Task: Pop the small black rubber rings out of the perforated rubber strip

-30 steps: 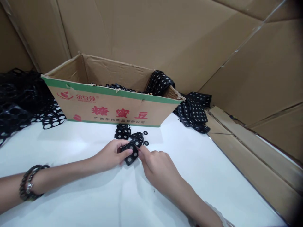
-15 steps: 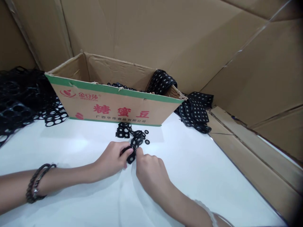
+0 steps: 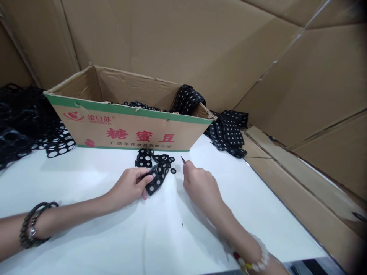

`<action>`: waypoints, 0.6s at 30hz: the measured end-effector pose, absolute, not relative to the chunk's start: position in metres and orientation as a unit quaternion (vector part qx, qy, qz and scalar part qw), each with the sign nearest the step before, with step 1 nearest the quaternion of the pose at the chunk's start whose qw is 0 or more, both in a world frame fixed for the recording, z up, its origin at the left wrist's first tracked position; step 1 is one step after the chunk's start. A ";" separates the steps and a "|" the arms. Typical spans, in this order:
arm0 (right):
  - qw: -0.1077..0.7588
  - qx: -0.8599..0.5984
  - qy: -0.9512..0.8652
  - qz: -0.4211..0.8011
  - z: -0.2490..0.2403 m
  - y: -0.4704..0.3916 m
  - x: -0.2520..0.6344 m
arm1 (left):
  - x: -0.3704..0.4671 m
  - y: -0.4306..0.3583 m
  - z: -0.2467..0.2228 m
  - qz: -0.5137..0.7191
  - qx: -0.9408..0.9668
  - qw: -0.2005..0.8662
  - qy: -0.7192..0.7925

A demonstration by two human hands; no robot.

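Observation:
My left hand [image 3: 130, 186] pinches a black strip with pale round spots [image 3: 155, 181] between thumb and fingers, just above the white table. My right hand [image 3: 200, 185] is closed on a small dark pointed piece [image 3: 183, 160], whose tip sticks out past the fingers; it is too small to name. A gap separates this hand from the strip. Behind the strip lies a black scrap with round holes [image 3: 143, 158]. Small black rings [image 3: 173, 171] rest beside the strip's far end.
An open cardboard box [image 3: 129, 130] stands behind my hands, with black pieces inside. Black perforated sheets [image 3: 23, 122] are heaped at the left. Spotted black strips [image 3: 226, 133] lie at the right. Cardboard walls [image 3: 186, 38] rise behind the white table [image 3: 94, 236].
My right hand has moved right, away from the strip, and the dark pointed piece now shows in it. More of the strip's spotted face shows at my left hand. The view has shifted slightly.

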State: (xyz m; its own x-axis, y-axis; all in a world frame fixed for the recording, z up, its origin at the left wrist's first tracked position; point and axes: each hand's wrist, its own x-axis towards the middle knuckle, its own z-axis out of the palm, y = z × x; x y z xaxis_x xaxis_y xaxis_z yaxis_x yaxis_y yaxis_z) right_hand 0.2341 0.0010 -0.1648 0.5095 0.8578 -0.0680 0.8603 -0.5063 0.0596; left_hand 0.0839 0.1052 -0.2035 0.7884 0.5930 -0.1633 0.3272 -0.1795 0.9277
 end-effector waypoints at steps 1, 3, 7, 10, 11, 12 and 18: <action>0.010 0.865 0.501 -0.035 -0.163 0.000 0.235 | 0.084 0.105 -0.204 0.116 0.752 0.571 0.309; -0.048 0.834 0.543 -0.091 -0.163 -0.003 0.229 | 0.085 0.105 -0.205 0.113 0.739 0.585 0.315; -0.054 0.795 0.584 -0.156 -0.166 -0.009 0.210 | 0.087 0.104 -0.204 0.116 0.730 0.602 0.303; -0.045 0.796 0.583 -0.159 -0.171 -0.008 0.207 | 0.087 0.103 -0.203 0.116 0.729 0.602 0.304; -0.047 0.796 0.583 -0.156 -0.173 -0.007 0.208 | 0.087 0.103 -0.203 0.115 0.729 0.601 0.306; -0.049 0.796 0.583 -0.153 -0.175 -0.006 0.210 | 0.086 0.103 -0.203 0.113 0.729 0.601 0.307; 0.000 0.797 0.592 -0.118 -0.181 -0.002 0.206 | 0.084 0.098 -0.201 0.138 0.793 0.527 0.273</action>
State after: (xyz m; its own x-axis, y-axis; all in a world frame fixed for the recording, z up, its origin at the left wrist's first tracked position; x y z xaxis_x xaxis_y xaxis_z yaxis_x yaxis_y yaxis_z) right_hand 0.2062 -0.0025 -0.1809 0.2716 0.9438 -0.1884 0.9439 -0.2995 -0.1395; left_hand 0.0836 0.0976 -0.2010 0.8126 0.5787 -0.0689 0.2875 -0.2952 0.9112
